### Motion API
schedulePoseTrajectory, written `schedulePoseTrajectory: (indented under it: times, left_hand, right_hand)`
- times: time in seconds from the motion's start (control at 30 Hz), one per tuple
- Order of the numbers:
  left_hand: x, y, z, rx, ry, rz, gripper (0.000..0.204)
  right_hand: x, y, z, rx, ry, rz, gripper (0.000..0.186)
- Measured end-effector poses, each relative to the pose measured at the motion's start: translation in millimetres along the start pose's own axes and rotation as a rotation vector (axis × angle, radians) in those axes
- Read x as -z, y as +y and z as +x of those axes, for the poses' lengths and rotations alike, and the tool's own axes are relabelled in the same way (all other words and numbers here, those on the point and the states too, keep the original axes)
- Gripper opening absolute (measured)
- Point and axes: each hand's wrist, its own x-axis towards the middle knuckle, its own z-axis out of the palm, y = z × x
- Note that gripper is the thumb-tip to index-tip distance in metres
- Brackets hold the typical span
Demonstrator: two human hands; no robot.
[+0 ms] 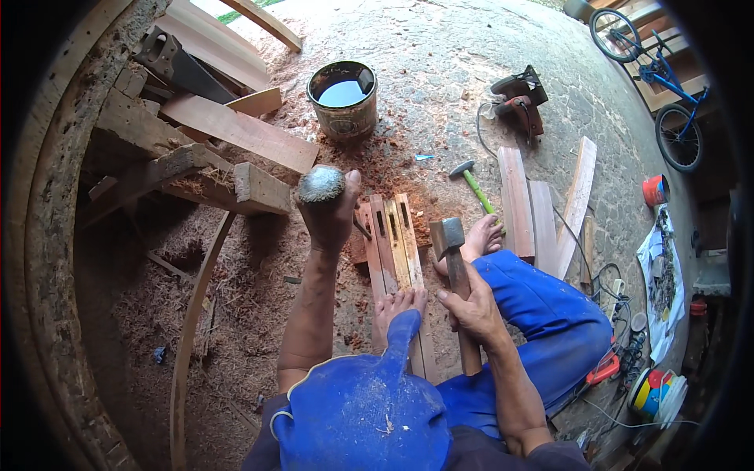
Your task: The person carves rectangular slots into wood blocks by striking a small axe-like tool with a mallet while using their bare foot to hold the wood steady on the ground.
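Note:
My left hand [339, 216] is closed around the handle of a chisel [320, 185], its round, worn top end facing up. The dark blade slants toward several narrow wooden strips [397, 251] lying side by side, with slots cut near their far ends. Most of the blade is hidden by my hand. In my right hand [473, 308] is a hammer [448, 235] with a wooden handle, its heavy metal head raised to the right of the strips. A bare foot [400, 304] presses on the strips' near part.
Beyond the strips stands a bucket [345, 118] of liquid. A green-handled hammer [475, 187], a power saw [522, 102] and loose boards [516, 204] lie to the right. At left are a handsaw [177, 67] and timber beams [263, 188]. Shavings [251, 314] cover the ground.

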Motion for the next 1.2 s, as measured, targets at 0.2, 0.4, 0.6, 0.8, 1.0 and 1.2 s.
schedulePoseTrajectory:
  times: [0.2, 0.4, 0.6, 0.8, 1.0, 1.2]
  left_hand:
    - [-31.8, 5.8, -14.5, -0.228, -0.135, 0.070, 0.020]
    - [-13.5, -13.5, -22.9, -0.502, -0.130, 0.429, 0.022]
    - [-14.5, -21.8, -34.9, -0.184, -0.221, -0.197, 0.035]
    - [-4.9, -16.9, -28.1, -0.307, -0.201, 0.416, 0.022]
    - [-17.2, -18.1, -26.9, -0.593, -0.226, 0.606, 0.018]
    - [-15.4, -0.1, -34.4, -0.028, -0.218, -0.265, 0.016]
  right_hand:
    - [-1.1, -35.4, 7.4, 0.413, 0.005, -0.332, 0.069]
    - [-16.5, -133.7, -2.1, 0.983, 0.219, -0.643, 0.072]
    - [-15.4, -104.0, 32.2, 0.664, -0.078, -0.960, 0.072]
    - [-4.5, -189.9, -32.8, 0.902, 0.113, -0.410, 0.067]
    - [20.5, -289.0, -51.7, 1.430, 0.499, -0.071, 0.025]
    - [-19.1, -99.5, 22.7, 0.626, -0.055, -1.151, 0.065]
